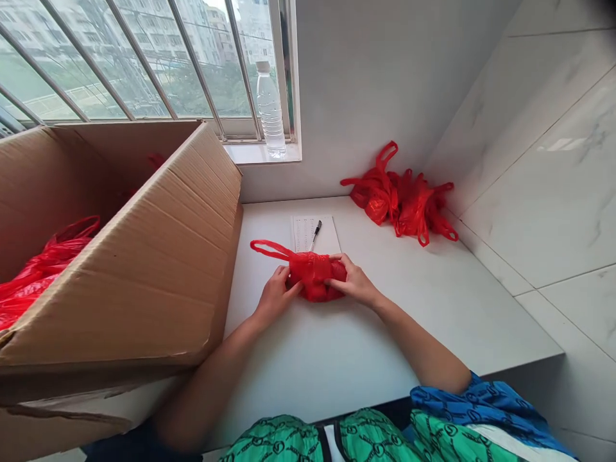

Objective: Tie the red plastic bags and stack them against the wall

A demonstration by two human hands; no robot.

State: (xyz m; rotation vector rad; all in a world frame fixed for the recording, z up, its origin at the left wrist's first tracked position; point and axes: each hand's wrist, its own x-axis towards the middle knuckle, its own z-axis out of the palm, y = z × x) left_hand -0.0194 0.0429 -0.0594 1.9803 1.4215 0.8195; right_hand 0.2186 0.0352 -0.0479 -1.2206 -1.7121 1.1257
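Left hand [278, 292] and right hand [355, 281] grip the red bag [315, 277] from its two sides, thumbs on the near face; the far fingertips are partly hidden, so how firmly they press is unclear. Bag sits on the bench [423, 301], in front of the wearer, its loop handle [269, 248] sticking out to the left.

Handling estimate: thin film, soft, light, somewhat slippery, crumpling under pressure; contents not visible, fragility undetermined. Best hold: the bunched body, from both sides; the loop suits lifting.

Outward: just beyond the bag, a paper sheet [330, 236] with a pen [316, 233] on it. Farther right, by the wall, a heap of red bags [409, 202]. At left, a cardboard box [168, 269] with red plastic [43, 273] inside.
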